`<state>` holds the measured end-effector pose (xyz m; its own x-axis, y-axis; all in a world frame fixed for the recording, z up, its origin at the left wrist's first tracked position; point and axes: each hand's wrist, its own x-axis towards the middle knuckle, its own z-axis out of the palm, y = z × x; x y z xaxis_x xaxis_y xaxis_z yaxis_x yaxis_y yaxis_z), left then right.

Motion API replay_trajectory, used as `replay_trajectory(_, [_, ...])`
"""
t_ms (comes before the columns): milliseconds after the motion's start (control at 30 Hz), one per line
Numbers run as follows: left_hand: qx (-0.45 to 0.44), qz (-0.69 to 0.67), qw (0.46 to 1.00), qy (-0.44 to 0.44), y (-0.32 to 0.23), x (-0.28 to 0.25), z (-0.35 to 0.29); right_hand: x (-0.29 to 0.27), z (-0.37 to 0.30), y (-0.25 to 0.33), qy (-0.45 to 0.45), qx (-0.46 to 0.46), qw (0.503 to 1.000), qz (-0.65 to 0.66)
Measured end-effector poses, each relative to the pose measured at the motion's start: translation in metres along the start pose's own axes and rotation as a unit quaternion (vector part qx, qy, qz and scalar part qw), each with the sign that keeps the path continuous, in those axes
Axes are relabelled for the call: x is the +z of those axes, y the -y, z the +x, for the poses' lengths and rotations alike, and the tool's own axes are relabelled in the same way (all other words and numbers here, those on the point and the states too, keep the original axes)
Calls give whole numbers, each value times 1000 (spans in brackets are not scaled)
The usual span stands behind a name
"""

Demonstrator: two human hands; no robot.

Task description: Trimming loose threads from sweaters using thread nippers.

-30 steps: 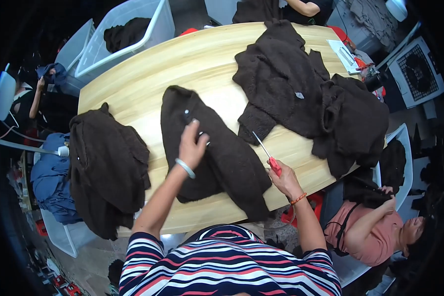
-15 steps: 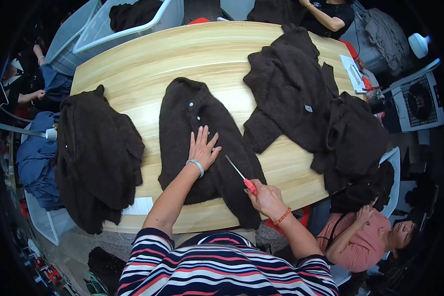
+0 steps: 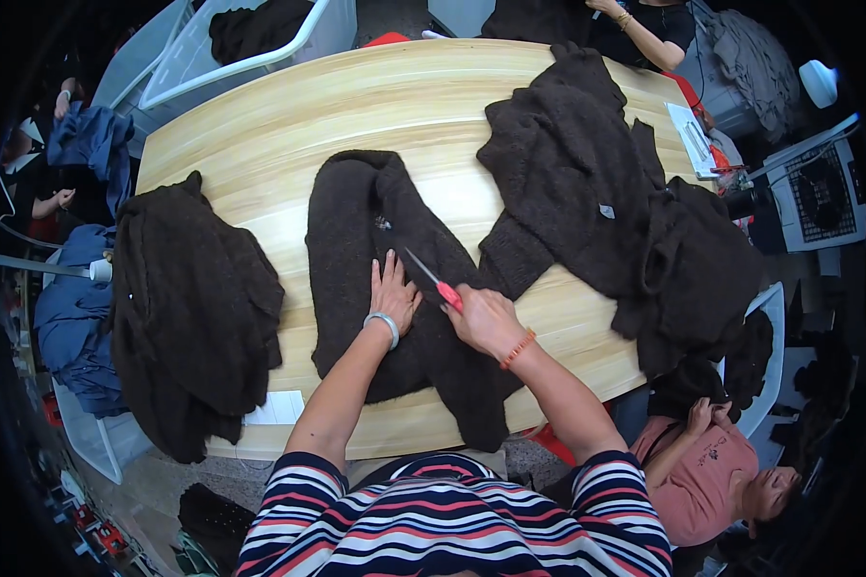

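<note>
A dark brown knitted cardigan lies on the table before me, its sleeve hanging toward the near edge. My left hand lies flat on its middle, fingers stretched out and holding nothing. In my right hand, just to the right, is a pair of red-handled scissors. Their narrow metal blades point up and left, close above the knit near my left fingertips; whether they touch it I cannot tell. Small shiny buttons show beyond my left fingers. The scissors' grip is mostly hidden in my palm.
Another brown garment lies at the left of the wooden table, and a heap of brown knitwear at the right. A white paper sits by the near edge. White tubs and co-workers surround the table.
My right hand has moved up and left with the scissors, nearer my left hand. My left hand has shifted slightly down. The cardigan's front has shifted, with fewer buttons showing.
</note>
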<state>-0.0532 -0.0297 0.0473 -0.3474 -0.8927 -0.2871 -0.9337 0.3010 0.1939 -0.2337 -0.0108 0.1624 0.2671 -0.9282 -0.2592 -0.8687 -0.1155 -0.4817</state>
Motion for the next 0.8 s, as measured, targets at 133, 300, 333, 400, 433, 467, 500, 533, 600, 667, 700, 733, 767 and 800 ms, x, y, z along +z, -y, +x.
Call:
replay_trajectory(133, [-26, 248, 963, -99, 38, 57, 5, -15, -57, 7, 94, 13, 995, 10])
replay_trajectory(300, [145, -14, 989, -40, -15, -36, -4, -33, -91, 3, 126, 39, 985, 109])
replay_trajectory(333, [201, -33, 970, 132, -27, -59, -8, -37, -90, 8, 126, 37, 985, 110])
replay_trajectory(400, [230, -60, 971, 16, -57, -94, -22, -47, -88, 13, -9, 5, 983, 184])
replay_trajectory(433, [250, -90, 959, -100, -66, -98, -25, -48, -86, 10, -62, 3, 980, 187])
replay_trajectory(467, [248, -89, 960, -98, -74, -90, -31, -52, -85, 8, -67, 36, 982, 170])
replay_trajectory(500, [244, 12, 961, -133, -82, -75, -38, -60, -85, 5, -73, 69, 983, 152])
replay_trajectory(533, [237, 112, 951, -166, -89, -53, -43, -67, -86, 1, -72, 102, 982, 139])
replay_trajectory(600, [262, 26, 964, 30, -104, -23, -54, -67, -91, -18, -70, 115, 984, 116])
replay_trajectory(667, [325, 6, 943, 72, -98, -2, -68, -68, -98, -34, -46, 147, 983, 97])
replay_trajectory(700, [387, -12, 915, 112, -94, -4, -73, -65, -101, -38, -45, 148, 983, 95])
replay_trajectory(733, [399, 12, 917, -8, -90, -6, -75, -60, -104, -43, -55, 129, 984, 107])
replay_trajectory(767, [410, 36, 903, -125, -90, -28, -73, -57, -107, -48, -68, 116, 984, 119])
replay_trajectory(800, [318, 55, 946, -34, -105, -90, -71, -56, -108, -50, -78, 124, 981, 123])
